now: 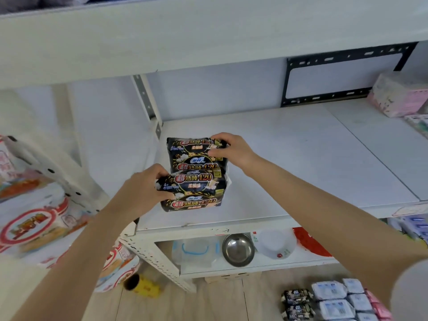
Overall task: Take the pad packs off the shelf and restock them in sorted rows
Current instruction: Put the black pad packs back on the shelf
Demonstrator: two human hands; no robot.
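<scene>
Two bare forearms are extended from the lower edge of the frame towards a white shelf (301,158). Four black pad packs (196,181), printed in gold and red, are seen near the shelf's front left corner, stacked in two pairs, one pair behind the other. The left end of the upper front pack is gripped by the left hand (141,191), with fingers and thumb curled round it. The right end of the topmost rear pack is pinched between the thumb and fingers of the right hand (229,149). Whether either pack is lifted clear of the one beneath cannot be told.

A black slotted bracket (342,75) is fixed against the wall behind the shelf, and pink packs (398,98) are piled at the shelf's far right. On the lower shelf, a clear container (194,250) with blue clips, a steel bowl (238,250) and a white plastic bowl (275,245) are set side by side. More packs are laid on the wooden floor at lower right: black floor packs (296,302), pale blue packs (333,297) and pink floor packs (377,304). Large red-and-white packs (34,225) are shown at left, and a yellow roll (141,286) lies on the floor below them.
</scene>
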